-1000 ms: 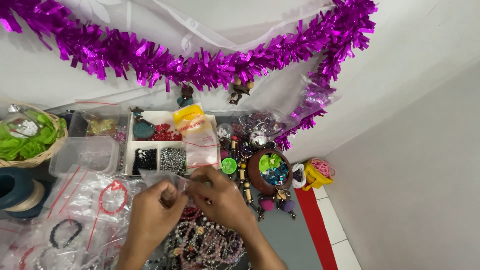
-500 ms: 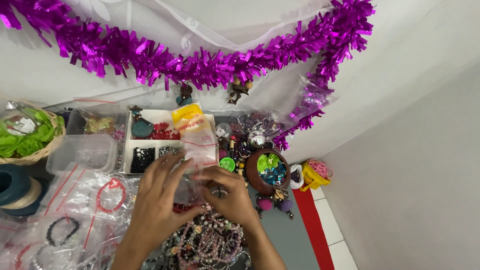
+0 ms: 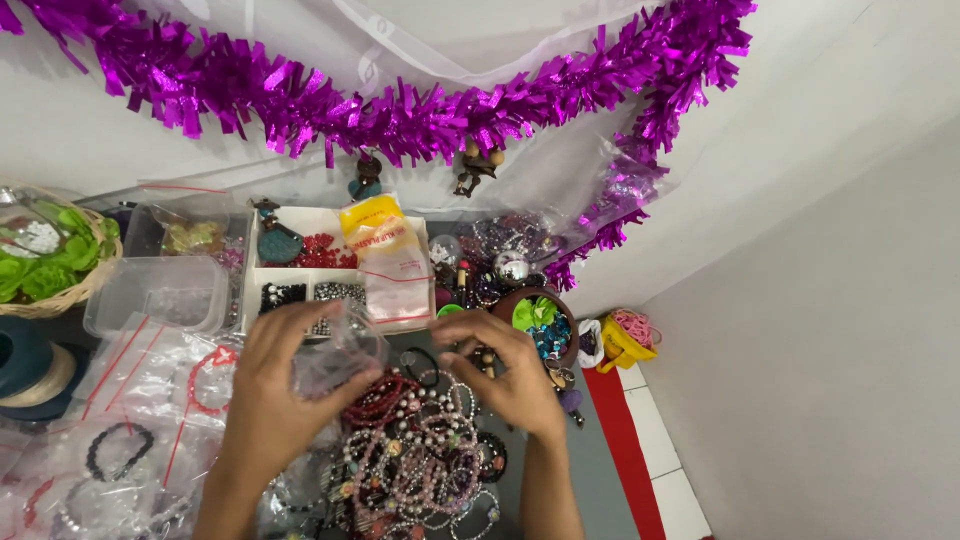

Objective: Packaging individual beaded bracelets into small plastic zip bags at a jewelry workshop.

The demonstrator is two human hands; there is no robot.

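A: We have our left hand (image 3: 275, 385) closed round a small clear bag (image 3: 335, 355), fingers curled and pinching its crumpled top. A second ago both hands met low at the bag's mouth; now the left has lifted it a little toward the bead tray (image 3: 300, 275).

B: And our right hand (image 3: 505, 375) has slid off to the right. It rests over the bracelets (image 3: 410, 450), fingers bent down and close together, tips by a dark bead or charm. We cannot tell whether it pinches anything.

A: So the two hands have parted, and the bag hangs in the left alone, above the pile, just in front of the tray.

B: What is in the bag? We can't make it out; the plastic is wrinkled and the red beads behind show through it.

A: Our palms are hidden too, since we see only the backs of the hands. The forearms run out of the bottom edge.

B: The flat bags (image 3: 140, 400) on the desk at left are cut off as well, and the basket (image 3: 60, 260) of green things is half out of view. The purple tinsel (image 3: 400, 110) crosses the wall above.

A: The brown bowl (image 3: 540, 315) beside the right hand is crowded; its small pieces blur together.
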